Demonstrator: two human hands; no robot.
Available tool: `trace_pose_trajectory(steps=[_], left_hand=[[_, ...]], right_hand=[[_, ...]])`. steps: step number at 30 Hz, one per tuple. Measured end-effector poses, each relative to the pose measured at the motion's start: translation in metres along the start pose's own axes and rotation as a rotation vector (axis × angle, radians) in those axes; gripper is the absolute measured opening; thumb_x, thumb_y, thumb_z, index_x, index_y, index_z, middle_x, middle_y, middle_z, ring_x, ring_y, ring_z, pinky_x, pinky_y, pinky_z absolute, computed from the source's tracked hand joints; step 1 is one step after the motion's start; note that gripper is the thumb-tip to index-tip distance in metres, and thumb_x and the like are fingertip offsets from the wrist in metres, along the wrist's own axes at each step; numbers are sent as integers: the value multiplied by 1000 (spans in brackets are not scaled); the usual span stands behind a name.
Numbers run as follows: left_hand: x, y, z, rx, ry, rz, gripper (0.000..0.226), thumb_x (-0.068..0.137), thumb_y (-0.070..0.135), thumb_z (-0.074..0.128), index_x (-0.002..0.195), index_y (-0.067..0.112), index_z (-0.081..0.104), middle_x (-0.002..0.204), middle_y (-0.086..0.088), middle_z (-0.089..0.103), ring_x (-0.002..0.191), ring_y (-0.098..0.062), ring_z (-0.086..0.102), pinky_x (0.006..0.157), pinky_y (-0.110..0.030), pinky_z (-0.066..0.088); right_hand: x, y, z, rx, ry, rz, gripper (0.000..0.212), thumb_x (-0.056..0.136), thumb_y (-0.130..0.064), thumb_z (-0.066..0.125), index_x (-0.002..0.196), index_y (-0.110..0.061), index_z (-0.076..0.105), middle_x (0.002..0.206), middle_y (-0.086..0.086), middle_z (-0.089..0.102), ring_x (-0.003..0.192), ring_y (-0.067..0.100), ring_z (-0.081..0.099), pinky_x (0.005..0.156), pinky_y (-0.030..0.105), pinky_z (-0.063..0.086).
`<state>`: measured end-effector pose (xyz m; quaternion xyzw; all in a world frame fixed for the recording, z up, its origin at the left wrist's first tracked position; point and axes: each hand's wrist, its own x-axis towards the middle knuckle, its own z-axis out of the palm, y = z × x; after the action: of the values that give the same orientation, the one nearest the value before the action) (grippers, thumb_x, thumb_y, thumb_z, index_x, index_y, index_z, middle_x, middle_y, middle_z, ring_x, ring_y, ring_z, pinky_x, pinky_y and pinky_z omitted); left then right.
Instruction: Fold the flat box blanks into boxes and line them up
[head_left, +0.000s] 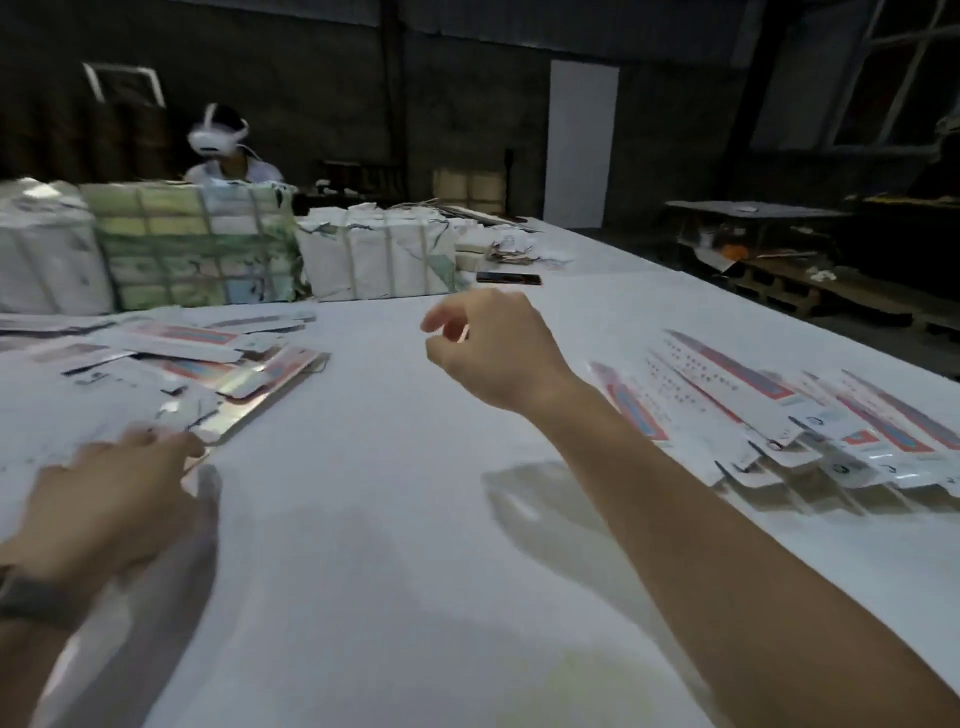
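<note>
A loose heap of flat box blanks, white with red and blue print and shiny undersides, lies at the left of the white table. My left hand reaches onto the near edge of that heap, fingertips touching a blank; blur hides whether it pinches one. My right hand hovers above the table's middle with fingers loosely curled and nothing in them. At the right, several folded long boxes lie side by side in a slanted row.
Strapped paper-wrapped bundles stand along the far left of the table, with a dark phone-like object beside them. A person wearing a white headset sits behind the bundles. Dark shelving and pallets are at the right.
</note>
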<state>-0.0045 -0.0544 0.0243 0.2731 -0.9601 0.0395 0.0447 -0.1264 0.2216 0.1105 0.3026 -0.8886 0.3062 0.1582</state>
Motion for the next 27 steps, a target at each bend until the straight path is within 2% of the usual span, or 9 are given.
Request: trace_pose_trajectory(steps=[2, 4, 7, 14, 17, 19, 23, 25, 27], left_hand=[[-16, 1, -15, 24, 37, -77, 36, 90, 50, 52, 124, 39, 52, 140, 1, 49, 127, -34, 45, 105, -52, 36], [-20, -2, -19, 19, -15, -91, 35, 92, 39, 52, 126, 35, 49, 138, -1, 48, 128, -37, 40, 106, -60, 32], [-20, -7, -18, 24, -94, -93, 38, 96, 26, 49, 134, 26, 47, 141, -5, 48, 130, -40, 40, 106, -55, 36], [-20, -8, -20, 42, -42, -102, 34, 99, 17, 48, 133, 21, 50, 133, -10, 51, 126, -37, 45, 101, -49, 45], [-25, 2, -26, 72, -58, -137, 36, 94, 11, 50, 129, 20, 50, 126, -10, 51, 121, -40, 46, 87, -47, 48], [-26, 8, -26, 81, -62, -162, 39, 92, 8, 51, 129, 21, 49, 122, -8, 49, 117, -41, 46, 75, -44, 41], [-25, 3, -29, 76, 61, -120, 39, 93, 7, 51, 129, 22, 54, 125, -9, 42, 120, -40, 38, 90, -47, 41], [-23, -2, -30, -44, 132, -104, 43, 91, 4, 55, 131, 19, 50, 127, -13, 36, 115, -41, 40, 83, -45, 43], [-22, -5, -33, -197, 209, -94, 45, 94, 11, 59, 135, 18, 43, 119, -16, 39, 100, -42, 48, 72, -45, 42]], right_hand=[[-18, -33, 22, 36, -108, -122, 19, 85, -30, 61, 100, -32, 73, 81, -14, 66, 84, 13, 61, 82, 33, 52], [-33, -56, 41, 60, -204, -207, 18, 86, -31, 61, 99, -33, 73, 78, -15, 65, 80, 12, 60, 80, 33, 52], [-45, -77, 59, 85, -270, -289, 18, 87, -30, 61, 100, -32, 73, 77, -16, 63, 78, 12, 58, 80, 34, 52], [-48, -77, 79, 122, -267, -302, 18, 86, -26, 62, 99, -31, 74, 71, -19, 59, 76, 9, 59, 78, 34, 53], [-48, -74, 84, 124, -263, -305, 18, 86, -27, 62, 99, -32, 74, 69, -19, 59, 73, 8, 58, 77, 33, 53], [-48, -74, 87, 123, -263, -298, 18, 86, -27, 61, 98, -32, 74, 68, -19, 58, 73, 8, 58, 78, 33, 53], [-46, -74, 90, 138, -270, -283, 19, 88, -25, 60, 100, -30, 74, 70, -17, 60, 75, 10, 58, 78, 33, 53], [-46, -73, 91, 141, -275, -276, 19, 88, -26, 60, 101, -31, 74, 72, -16, 61, 77, 11, 59, 78, 33, 53], [-46, -71, 92, 147, -274, -271, 20, 88, -26, 60, 101, -31, 74, 72, -16, 60, 77, 11, 59, 78, 33, 53]])
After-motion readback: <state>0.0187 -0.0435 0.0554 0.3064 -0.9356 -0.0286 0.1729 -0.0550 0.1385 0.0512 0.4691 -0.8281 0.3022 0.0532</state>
